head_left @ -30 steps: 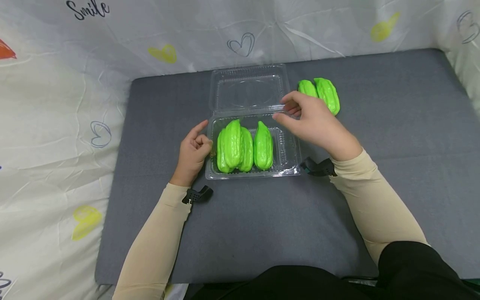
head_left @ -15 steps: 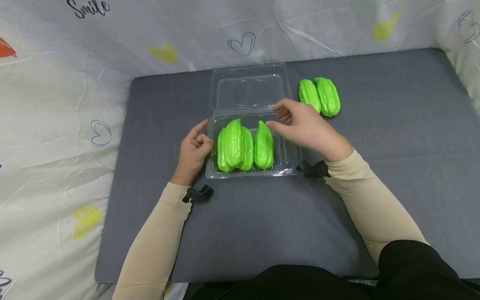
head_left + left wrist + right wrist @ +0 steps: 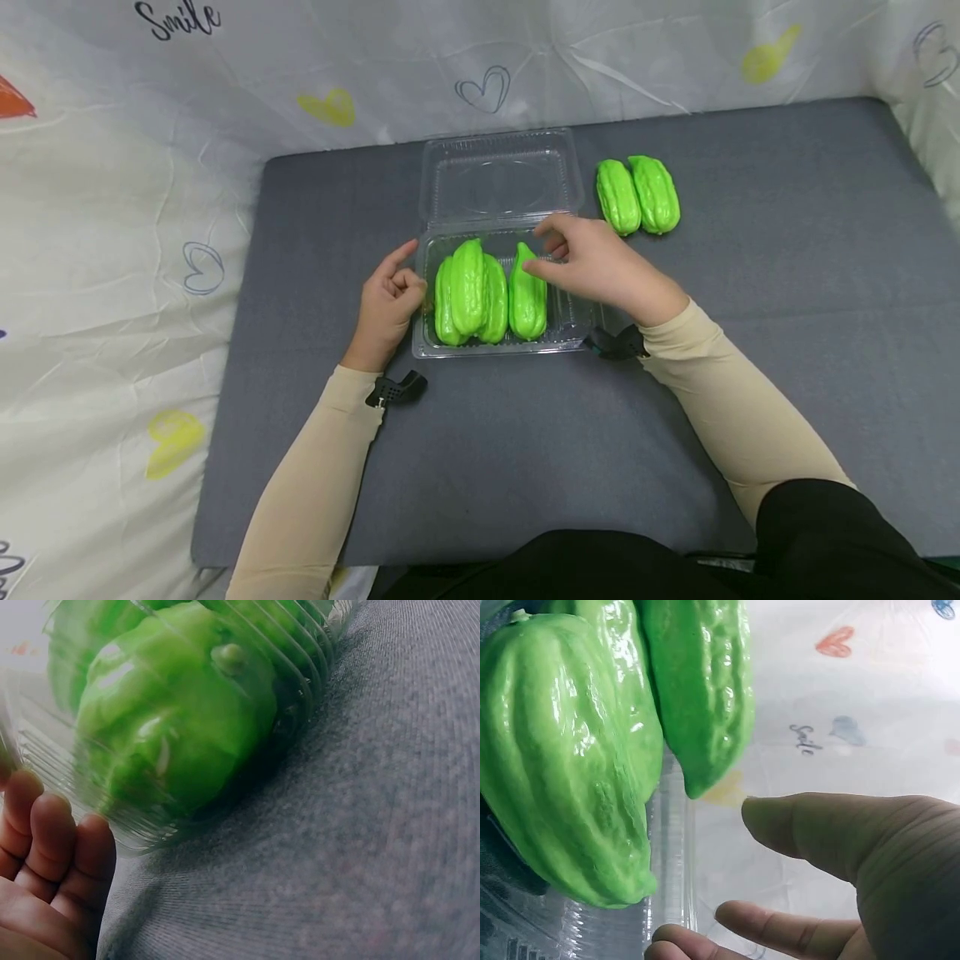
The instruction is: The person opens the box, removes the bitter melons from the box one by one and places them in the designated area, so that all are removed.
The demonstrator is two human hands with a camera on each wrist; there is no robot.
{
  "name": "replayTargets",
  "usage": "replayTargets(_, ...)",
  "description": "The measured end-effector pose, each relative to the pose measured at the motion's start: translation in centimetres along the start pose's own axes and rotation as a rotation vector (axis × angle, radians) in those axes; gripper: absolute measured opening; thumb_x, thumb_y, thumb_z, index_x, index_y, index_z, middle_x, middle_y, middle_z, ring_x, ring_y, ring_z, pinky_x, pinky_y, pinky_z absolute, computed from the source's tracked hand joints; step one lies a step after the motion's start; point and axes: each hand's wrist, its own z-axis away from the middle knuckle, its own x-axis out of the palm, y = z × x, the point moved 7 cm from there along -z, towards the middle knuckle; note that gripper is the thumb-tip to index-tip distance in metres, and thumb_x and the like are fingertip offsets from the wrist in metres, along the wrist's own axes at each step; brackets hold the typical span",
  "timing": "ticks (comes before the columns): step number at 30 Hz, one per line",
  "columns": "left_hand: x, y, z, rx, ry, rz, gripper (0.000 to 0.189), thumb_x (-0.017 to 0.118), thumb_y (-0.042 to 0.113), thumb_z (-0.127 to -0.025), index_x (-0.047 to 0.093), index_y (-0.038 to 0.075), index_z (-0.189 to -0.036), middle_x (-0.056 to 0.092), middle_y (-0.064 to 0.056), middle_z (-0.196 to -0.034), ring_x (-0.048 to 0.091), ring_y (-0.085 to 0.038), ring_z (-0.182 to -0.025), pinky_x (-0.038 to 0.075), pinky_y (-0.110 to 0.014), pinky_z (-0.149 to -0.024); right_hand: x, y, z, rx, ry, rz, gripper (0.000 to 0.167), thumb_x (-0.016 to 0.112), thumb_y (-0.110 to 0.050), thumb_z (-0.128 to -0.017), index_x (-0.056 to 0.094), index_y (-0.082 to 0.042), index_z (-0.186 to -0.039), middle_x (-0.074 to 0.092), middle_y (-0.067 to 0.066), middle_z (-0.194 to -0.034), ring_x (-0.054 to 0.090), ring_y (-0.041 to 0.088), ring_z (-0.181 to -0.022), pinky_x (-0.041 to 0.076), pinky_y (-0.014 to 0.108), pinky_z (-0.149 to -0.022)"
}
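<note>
A clear plastic clamshell box [image 3: 573, 329] lies with its lid [image 3: 498, 175] folded back. Glossy, ridged green bitter melons are in it: one bitter melon [image 3: 468, 287] rests over two others at the left, and a single bitter melon [image 3: 528, 304] lies to their right. My left hand [image 3: 386, 312] is at the box's left side; in the left wrist view its fingertips [image 3: 94, 825] are right at the ribbed wall. Over the right part of the box is my right hand [image 3: 596, 262], holding nothing, thumb and fingers apart. Its thumb overlaps the single melon's upper end in the head view.
Two more bitter melons, a left one [image 3: 618, 197] and a right one [image 3: 656, 194], lie side by side on the grey cloth-covered table [image 3: 787, 250], right of the lid. A white printed sheet [image 3: 405, 67] hangs along the back and left edges.
My right hand has moved left and slightly toward me, from near the two outer melons to over the box, baring them to view. My left hand and the box stay put.
</note>
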Motion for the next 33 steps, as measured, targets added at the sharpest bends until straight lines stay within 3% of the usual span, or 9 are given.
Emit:
replayTargets(19, 0.1, -0.1, 0.1, -0.016, 0.002, 0.004, 0.068, 0.055, -0.009, -0.092, 0.043, 0.002, -0.158, 0.060, 0.005, -0.073, 0.051, -0.007, -0.064, 0.047, -0.021, -0.067, 0.9, -0.2, -0.3, -0.009, -0.026, 0.145, 0.064, 0.077, -0.035, -0.094, 0.057, 0.002, -0.143, 0.069, 0.022, -0.125, 0.065, 0.035, -0.117, 0.052, 0.051, -0.098)
replayTargets(33, 0.2, 0.1, 0.0, -0.011, 0.001, 0.017, 0.068, 0.055, -0.009, -0.091, 0.043, 0.001, -0.157, 0.060, 0.006, -0.073, 0.051, -0.006, -0.063, 0.046, -0.020, -0.065, 1.7, -0.3, -0.4, -0.066, -0.061, 0.240, 0.065, 0.078, -0.034, -0.093, 0.060, 0.007, -0.140, 0.068, 0.022, -0.133, 0.061, 0.038, -0.127, 0.047, 0.051, -0.109)
